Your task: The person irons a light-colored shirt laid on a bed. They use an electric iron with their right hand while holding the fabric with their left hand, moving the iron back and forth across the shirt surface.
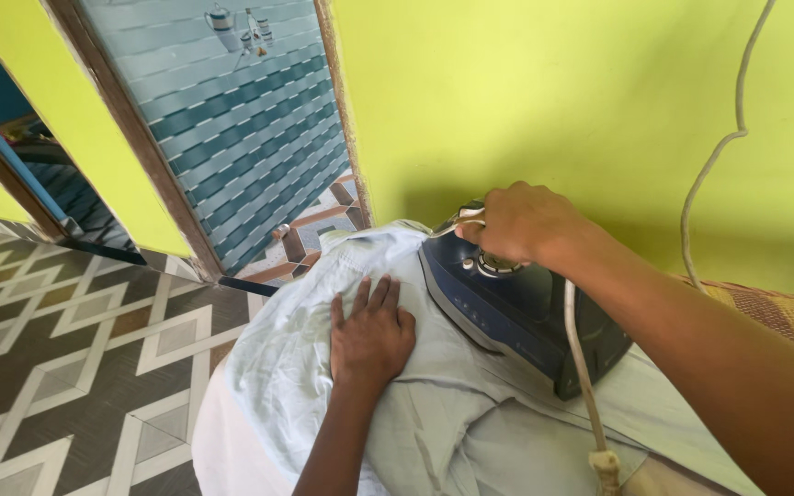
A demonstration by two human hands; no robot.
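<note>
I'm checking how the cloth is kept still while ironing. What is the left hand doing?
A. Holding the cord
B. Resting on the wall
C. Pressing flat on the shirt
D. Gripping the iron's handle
C: the left hand lies palm down, fingers spread, on the pale shirt beside the dark blue iron, while the right hand grips the iron's handle.

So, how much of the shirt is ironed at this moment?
Done: the cloth under the flat left hand looks fairly smooth. In hand: the right hand grips the dark blue iron resting on the pale shirt. Left: folds and creases show in the near part; how much more remains cannot be told.
</note>
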